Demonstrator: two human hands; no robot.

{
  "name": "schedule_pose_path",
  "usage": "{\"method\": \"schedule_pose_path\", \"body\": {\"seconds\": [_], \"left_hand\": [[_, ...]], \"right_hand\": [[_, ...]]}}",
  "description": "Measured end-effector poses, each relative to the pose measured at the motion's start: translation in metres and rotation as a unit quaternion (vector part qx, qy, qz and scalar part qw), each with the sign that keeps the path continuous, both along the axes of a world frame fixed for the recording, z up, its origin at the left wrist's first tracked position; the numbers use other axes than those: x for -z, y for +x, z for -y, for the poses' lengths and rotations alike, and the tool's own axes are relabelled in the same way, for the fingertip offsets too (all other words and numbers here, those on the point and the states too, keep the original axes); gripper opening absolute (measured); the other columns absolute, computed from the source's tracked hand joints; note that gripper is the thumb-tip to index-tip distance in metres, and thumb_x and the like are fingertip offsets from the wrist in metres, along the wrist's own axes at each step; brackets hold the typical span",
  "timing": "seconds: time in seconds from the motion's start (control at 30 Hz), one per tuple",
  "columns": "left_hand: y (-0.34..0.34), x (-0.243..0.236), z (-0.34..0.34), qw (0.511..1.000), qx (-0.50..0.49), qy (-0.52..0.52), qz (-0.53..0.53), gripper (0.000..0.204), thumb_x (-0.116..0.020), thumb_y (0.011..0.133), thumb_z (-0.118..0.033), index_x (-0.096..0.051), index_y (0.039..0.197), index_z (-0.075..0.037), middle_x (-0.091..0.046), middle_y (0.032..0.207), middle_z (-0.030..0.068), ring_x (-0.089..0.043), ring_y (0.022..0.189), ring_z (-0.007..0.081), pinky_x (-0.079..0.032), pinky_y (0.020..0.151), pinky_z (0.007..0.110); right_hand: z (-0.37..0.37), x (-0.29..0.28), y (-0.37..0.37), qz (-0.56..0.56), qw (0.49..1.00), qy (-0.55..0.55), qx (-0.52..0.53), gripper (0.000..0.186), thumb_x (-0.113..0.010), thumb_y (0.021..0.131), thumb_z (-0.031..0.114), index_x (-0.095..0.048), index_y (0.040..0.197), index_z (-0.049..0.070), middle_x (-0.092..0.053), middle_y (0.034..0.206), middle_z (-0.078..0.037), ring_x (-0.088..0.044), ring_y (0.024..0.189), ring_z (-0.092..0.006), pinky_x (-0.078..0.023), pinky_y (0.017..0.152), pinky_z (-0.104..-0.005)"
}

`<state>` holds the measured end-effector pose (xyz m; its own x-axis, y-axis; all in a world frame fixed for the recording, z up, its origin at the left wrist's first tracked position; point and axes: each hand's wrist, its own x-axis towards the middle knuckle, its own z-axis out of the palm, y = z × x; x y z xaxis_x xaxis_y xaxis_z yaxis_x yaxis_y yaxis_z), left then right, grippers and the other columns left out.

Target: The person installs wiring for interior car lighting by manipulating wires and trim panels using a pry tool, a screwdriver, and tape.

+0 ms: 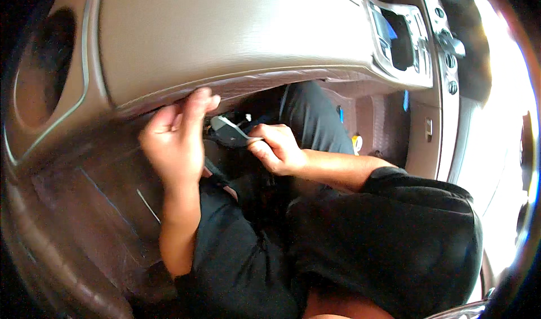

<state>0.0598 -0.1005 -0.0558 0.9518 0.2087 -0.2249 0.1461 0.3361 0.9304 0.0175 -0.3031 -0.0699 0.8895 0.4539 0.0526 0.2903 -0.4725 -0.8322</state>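
Note:
My right hand [279, 150] pinches the end of a thin, pale-edged strip [245, 135] between thumb and fingers. The strip runs on to a dark piece with a light grey top [226, 128], whose kind I cannot make out. To its left, my left hand [183, 130] is raised close to the lower edge of the beige padded console [225, 32]. Its fingers are curled, with the tips together, and slightly blurred; whether anything thin is between them does not show. Dark shadow hides the gap under the console's edge.
A storage tray [403, 37] with a blue item sits in the console's right end. The brown floor covering [101, 229] carries a thin pale stick [148, 205]. A yellow-and-white roll [357, 144] lies beyond my dark-trousered knee [318, 116]. An oval recess [51, 65] is at far left.

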Motion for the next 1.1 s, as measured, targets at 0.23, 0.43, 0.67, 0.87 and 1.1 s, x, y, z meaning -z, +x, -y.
{"method": "schedule_pose_path", "body": {"seconds": [0.23, 0.43, 0.67, 0.87, 1.1], "left_hand": [[-0.015, 0.113, -0.08, 0.977, -0.152, -0.15, 0.023, 0.035, -0.055, 0.103, -0.033, -0.062, 0.109, 0.001, -0.069, 0.107, 0.016, -0.067, 0.105, 0.0277, -0.052, 0.1, 0.043], [-0.041, 0.117, -0.039, 0.987, -0.152, -0.022, -0.051, 0.023, -0.059, 0.1, -0.021, -0.064, 0.105, 0.001, -0.069, 0.11, 0.0149, -0.068, 0.103, 0.0244, -0.056, 0.09, 0.036], [-0.037, 0.098, -0.01, 0.988, -0.044, -0.137, -0.062, 0.033, -0.054, 0.103, -0.015, -0.056, 0.13, 0.004, -0.066, 0.121, 0.0195, -0.065, 0.112, 0.0263, -0.053, 0.099, 0.038], [-0.04, 0.098, -0.013, 0.955, -0.03, 0.295, 0.019, 0.03, -0.06, 0.098, -0.009, -0.061, 0.127, -0.004, -0.067, 0.119, 0.0131, -0.067, 0.102, 0.0199, -0.053, 0.089, 0.031], [-0.004, 0.045, 0.018, 0.869, 0.177, 0.386, 0.255, 0.021, -0.063, 0.095, -0.01, -0.071, 0.115, -0.007, -0.071, 0.11, 0.0148, -0.068, 0.102, 0.0312, -0.053, 0.091, 0.037]], "right_hand": [[0.028, -0.008, -0.006, -0.004, 0.999, -0.039, -0.029, 0.023, -0.064, 0.095, 0.025, -0.059, 0.087, 0.004, -0.059, 0.069, -0.015, -0.063, 0.063, -0.0358, -0.049, 0.056, -0.0439], [0.034, 0.001, -0.019, -0.101, 0.99, -0.095, -0.037, 0.022, -0.062, 0.097, 0.024, -0.059, 0.088, 0.004, -0.059, 0.072, -0.015, -0.062, 0.067, -0.0372, -0.05, 0.059, -0.0435], [0.014, 0.008, -0.026, -0.157, 0.983, -0.09, -0.021, 0.021, -0.061, 0.099, 0.025, -0.062, 0.094, 0.004, -0.061, 0.07, -0.016, -0.064, 0.064, -0.0334, -0.05, 0.058, -0.041], [0.017, 0.012, -0.023, -0.168, 0.979, -0.112, -0.009, 0.023, -0.06, 0.099, 0.027, -0.063, 0.094, 0.004, -0.061, 0.071, -0.017, -0.064, 0.065, -0.0359, -0.05, 0.058, -0.0428], [0.036, 0.009, -0.026, -0.126, 0.989, -0.073, -0.001, 0.023, -0.061, 0.098, 0.028, -0.061, 0.091, 0.005, -0.063, 0.076, -0.016, -0.065, 0.07, -0.0365, -0.051, 0.06, -0.0447]]}}
